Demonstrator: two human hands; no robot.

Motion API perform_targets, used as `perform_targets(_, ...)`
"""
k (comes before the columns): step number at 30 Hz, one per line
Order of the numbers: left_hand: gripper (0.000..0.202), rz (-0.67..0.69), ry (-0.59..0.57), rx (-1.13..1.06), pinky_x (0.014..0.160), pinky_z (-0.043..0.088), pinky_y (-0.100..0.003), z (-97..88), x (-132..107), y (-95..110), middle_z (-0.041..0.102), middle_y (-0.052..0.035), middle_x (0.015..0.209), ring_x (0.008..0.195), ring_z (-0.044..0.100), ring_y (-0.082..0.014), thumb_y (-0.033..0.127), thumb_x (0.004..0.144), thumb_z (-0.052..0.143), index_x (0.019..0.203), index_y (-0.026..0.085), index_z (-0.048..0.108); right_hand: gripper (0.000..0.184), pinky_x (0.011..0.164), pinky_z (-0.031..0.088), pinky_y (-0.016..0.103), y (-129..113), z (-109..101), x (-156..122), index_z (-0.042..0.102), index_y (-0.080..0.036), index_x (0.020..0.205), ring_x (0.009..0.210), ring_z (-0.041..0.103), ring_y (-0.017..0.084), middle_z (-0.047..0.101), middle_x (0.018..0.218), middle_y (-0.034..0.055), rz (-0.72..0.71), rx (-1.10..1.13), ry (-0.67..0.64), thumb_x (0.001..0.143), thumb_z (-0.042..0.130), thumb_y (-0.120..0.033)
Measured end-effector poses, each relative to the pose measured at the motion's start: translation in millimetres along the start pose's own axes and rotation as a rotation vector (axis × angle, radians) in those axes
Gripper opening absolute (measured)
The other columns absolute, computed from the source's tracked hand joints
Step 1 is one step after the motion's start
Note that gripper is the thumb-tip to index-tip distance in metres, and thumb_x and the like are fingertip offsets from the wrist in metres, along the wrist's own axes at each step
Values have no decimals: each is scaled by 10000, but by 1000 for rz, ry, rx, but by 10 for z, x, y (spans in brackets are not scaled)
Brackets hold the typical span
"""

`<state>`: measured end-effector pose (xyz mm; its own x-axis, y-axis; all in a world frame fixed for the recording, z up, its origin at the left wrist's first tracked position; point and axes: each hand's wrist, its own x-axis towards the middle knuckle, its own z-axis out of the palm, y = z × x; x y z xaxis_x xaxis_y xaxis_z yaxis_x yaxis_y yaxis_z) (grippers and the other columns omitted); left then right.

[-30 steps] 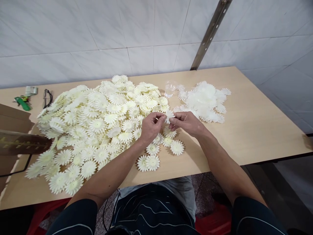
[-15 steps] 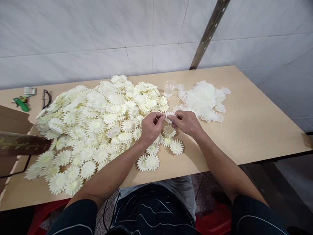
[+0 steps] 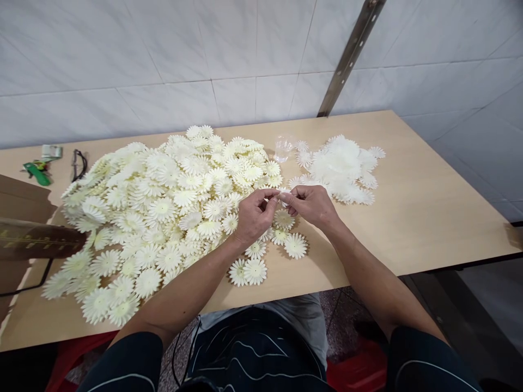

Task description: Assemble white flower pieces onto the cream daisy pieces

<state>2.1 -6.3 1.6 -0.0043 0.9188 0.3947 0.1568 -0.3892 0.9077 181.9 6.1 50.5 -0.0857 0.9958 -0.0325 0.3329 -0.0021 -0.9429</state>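
Observation:
My left hand [image 3: 254, 215] and my right hand [image 3: 311, 204] meet above the table, fingertips pinched together on one small cream daisy-shaped flower piece [image 3: 281, 192], mostly hidden by the fingers. A big heap of cream daisy flower pieces [image 3: 163, 201] lies to the left of my hands. A smaller heap of whiter flower pieces [image 3: 341, 169] lies just beyond my right hand. A few loose daisies [image 3: 295, 245] rest on the table below my hands.
A light wooden table [image 3: 429, 212] stands against a white tiled wall. A small clear cup [image 3: 283, 148] sits between the two heaps. A green tool [image 3: 36, 171] and black glasses [image 3: 78, 163] lie far left. A brown cardboard box [image 3: 24, 228] is at the left edge.
The flower piece, spread open between my fingers a second ago, is now drawn in and nearly hidden by the fingertips. My hands have stayed in place.

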Motion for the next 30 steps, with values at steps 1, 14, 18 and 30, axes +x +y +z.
perform_targets(1,208,6,-15,-1,534,463,-242,1,-2,10,826,-64,915,559,570,-87,329,993,734,1080,179,847,741,505,545,280,10,-1,3,665,-209,579,512,658,173,687,540,55,0,5,-1,631,900,-910)
perform_targets(14,242,-13,2,1,632,574,-288,2,25,-71,845,-92,998,690,714,-145,375,1016,753,1128,210,889,651,793,706,352,68,-93,37,831,-190,811,737,784,196,815,823,77,-19,307,-293,761,904,-835)
perform_targets(18,251,-15,-4,21,685,605,-312,-7,37,-98,829,-75,936,781,768,-186,437,1036,755,1111,243,895,616,812,708,354,90,-97,53,835,-192,841,739,776,182,822,856,73,-1,325,-304,753,940,-792)
perform_targets(30,480,-114,-93,-93,492,489,-261,14,-3,-30,810,-65,838,525,616,-110,594,959,817,1188,173,851,365,735,705,345,144,-24,60,721,-211,726,687,761,183,728,703,11,-49,200,-144,829,894,-516)
